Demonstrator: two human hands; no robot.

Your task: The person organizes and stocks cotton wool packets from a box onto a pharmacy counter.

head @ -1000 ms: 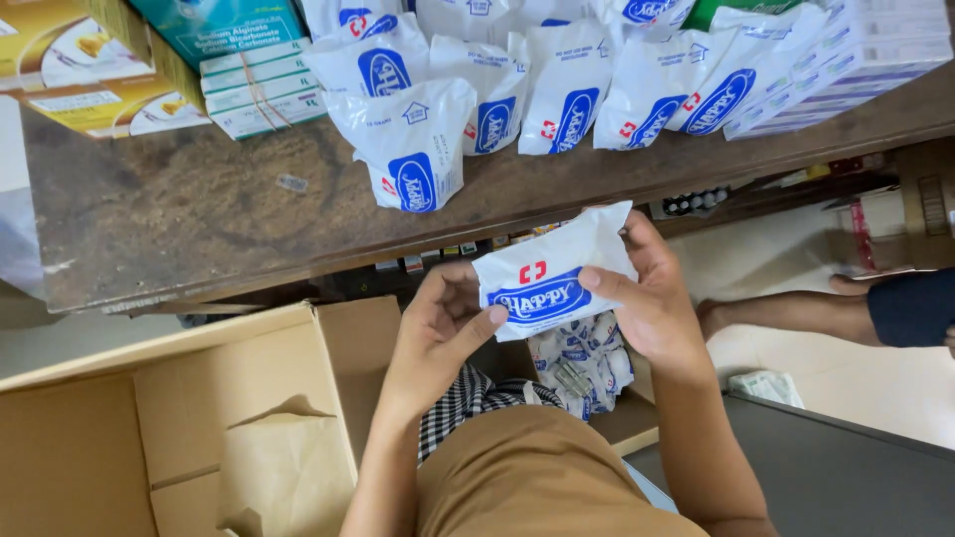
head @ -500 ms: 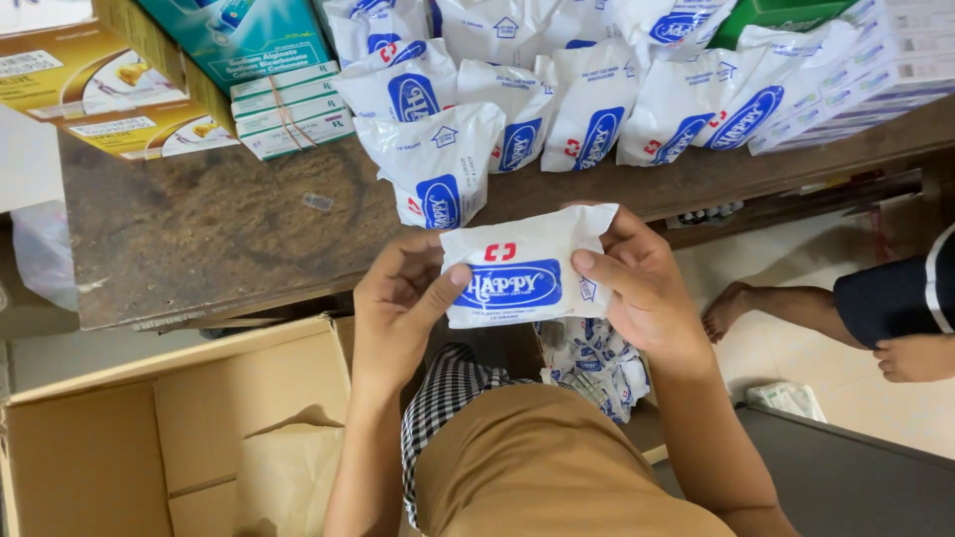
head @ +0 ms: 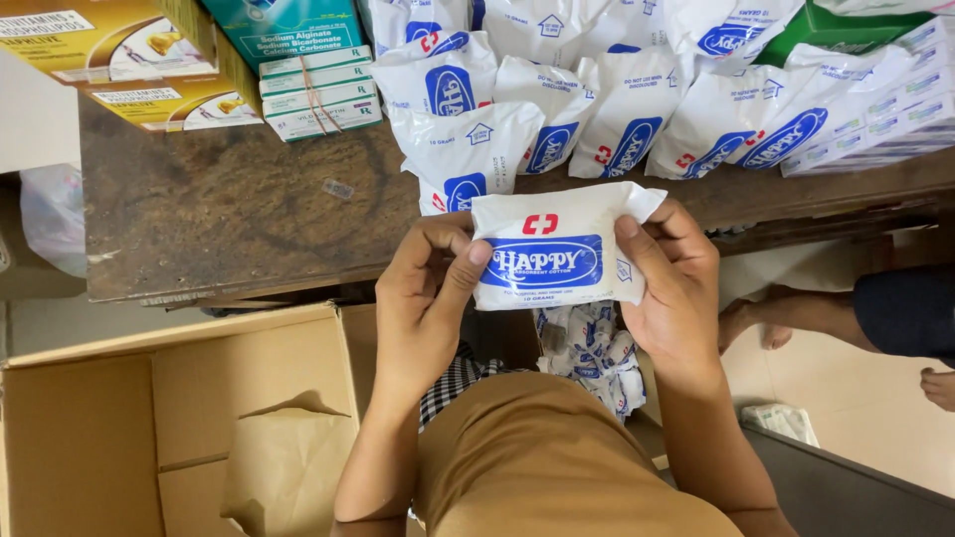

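A white plastic packet with a blue label and a small red mark [head: 553, 249] is held flat between both hands just in front of the table edge. My left hand [head: 423, 298] pinches its left side with the thumb on top. My right hand [head: 676, 288] grips its right side. Several more white packets of the same kind [head: 597, 99] lie in a row on the dark wooden table [head: 229, 209], the nearest one [head: 468, 154] just beyond the held packet. A clear bag of similar packets [head: 592, 348] sits below the table by my lap.
An open cardboard box [head: 149, 418] with brown paper inside stands at lower left. Yellow cartons [head: 109, 50] and a banded stack of teal-and-white medicine boxes [head: 313, 89] sit at the table's far left. Another person's bare legs and feet [head: 816, 318] are at the right, on the floor.
Both hands have lifted the packet up toward the table edge and turned it level, label facing up. The view has tilted so the table fills more of the frame.
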